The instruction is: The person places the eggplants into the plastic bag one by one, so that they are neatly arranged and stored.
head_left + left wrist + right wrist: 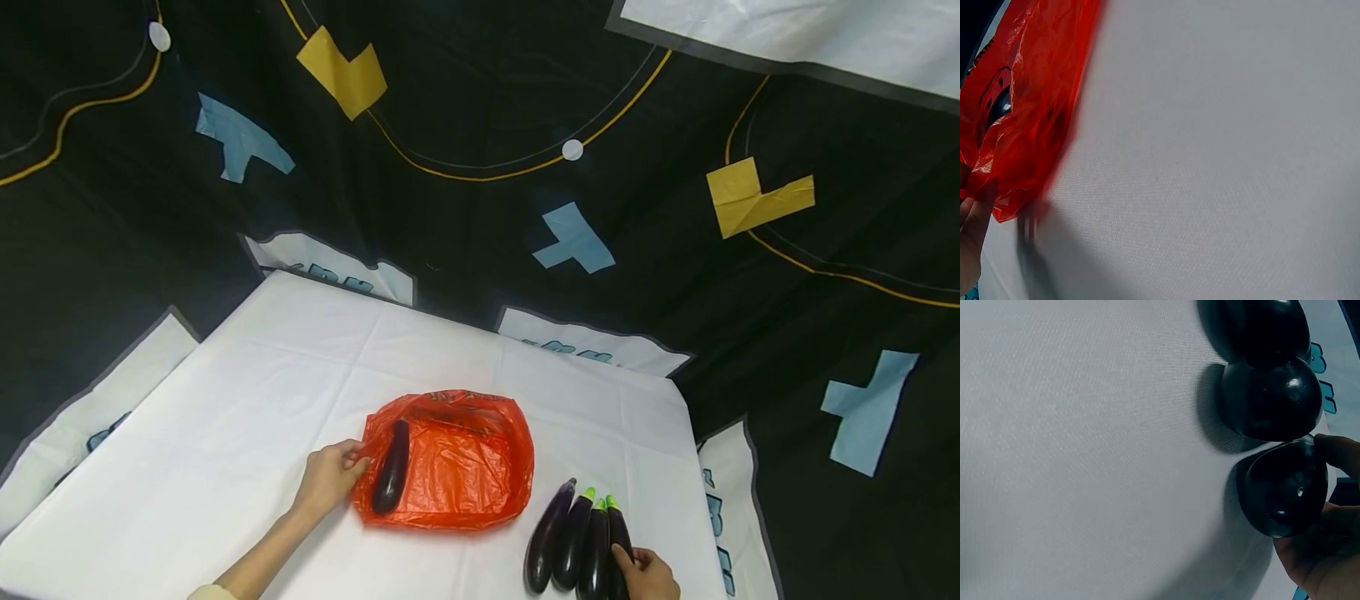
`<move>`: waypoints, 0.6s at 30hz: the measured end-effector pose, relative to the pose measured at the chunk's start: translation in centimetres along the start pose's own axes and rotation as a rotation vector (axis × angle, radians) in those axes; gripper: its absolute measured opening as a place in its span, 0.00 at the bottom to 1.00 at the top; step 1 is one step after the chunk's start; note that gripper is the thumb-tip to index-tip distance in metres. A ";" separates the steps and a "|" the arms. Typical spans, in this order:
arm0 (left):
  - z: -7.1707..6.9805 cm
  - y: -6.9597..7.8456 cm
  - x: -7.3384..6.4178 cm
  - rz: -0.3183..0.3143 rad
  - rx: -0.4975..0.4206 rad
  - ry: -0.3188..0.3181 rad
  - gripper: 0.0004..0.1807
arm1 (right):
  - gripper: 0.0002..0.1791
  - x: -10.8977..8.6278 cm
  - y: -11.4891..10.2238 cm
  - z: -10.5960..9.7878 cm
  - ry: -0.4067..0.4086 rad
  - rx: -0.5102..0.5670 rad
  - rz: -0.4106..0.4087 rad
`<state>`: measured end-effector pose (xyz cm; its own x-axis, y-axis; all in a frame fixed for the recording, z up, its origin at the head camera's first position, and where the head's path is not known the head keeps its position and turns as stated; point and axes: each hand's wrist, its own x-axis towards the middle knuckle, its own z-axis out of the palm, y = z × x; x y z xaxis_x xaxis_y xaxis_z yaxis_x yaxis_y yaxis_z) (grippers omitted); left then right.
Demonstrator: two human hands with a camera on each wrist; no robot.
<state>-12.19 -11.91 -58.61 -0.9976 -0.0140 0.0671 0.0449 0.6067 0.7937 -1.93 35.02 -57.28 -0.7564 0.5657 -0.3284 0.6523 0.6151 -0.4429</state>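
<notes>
My left hand (328,478) pinches the left rim of an open red plastic bag (461,475), which lies spread on the white table. Inside the bag, along its left side, one dark purple eggplant (392,471) rests. In the left wrist view the bag's thin edge (1035,150) runs up from my fingertips. At the lower right, several eggplants (572,542) lie side by side, some with bright green stem ends. My right hand (651,575) holds the rightmost eggplant (1285,490), thumb on one side and fingers on the other, beside its neighbour (1275,400).
The white cloth-covered table (300,358) extends around the bag, its back edge meeting a black curtain (465,250) marked with tape-like yellow and blue shapes. White printed panels (600,340) border the table edges.
</notes>
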 end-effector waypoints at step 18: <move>-0.1 0.3 -0.1 -0.061 -0.063 -0.019 0.11 | 0.42 0.0 0.6 -0.3 -0.028 0.006 0.000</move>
<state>-12.11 -11.78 -58.31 -0.9994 -0.0342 0.0069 -0.0132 0.5540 0.8324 -1.51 35.61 -57.28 -0.7577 0.5501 -0.3511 0.6519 0.6118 -0.4481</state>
